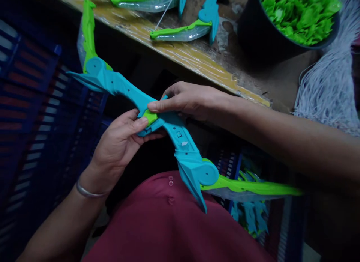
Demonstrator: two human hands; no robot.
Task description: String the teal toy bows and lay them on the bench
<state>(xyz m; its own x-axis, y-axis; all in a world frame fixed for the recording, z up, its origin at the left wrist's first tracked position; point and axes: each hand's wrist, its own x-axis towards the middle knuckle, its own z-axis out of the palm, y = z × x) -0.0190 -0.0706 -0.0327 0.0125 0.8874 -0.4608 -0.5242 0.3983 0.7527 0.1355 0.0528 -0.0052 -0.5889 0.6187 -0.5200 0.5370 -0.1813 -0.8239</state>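
Observation:
A toy bow (185, 142) with a turquoise body and green limbs is held at a slant above my lap. My left hand (118, 140) grips its middle from below, the thumb pressed on a small green piece (151, 115) there. My right hand (188, 100) grasps the bow's middle from the other side, its thumb on the far edge of the same green piece. The fingers of my right hand are partly hidden behind the bow. At the right, the tip of the lower green limb is blurred.
A worktable (197, 61) with a yellow taped edge bears more toy bows (182, 31), a black bucket (253, 36) of green pieces and a bundle of white strings (329, 85). Blue crates (28, 82) stand at left; another crate (292, 228) at lower right holds bow parts (250, 217).

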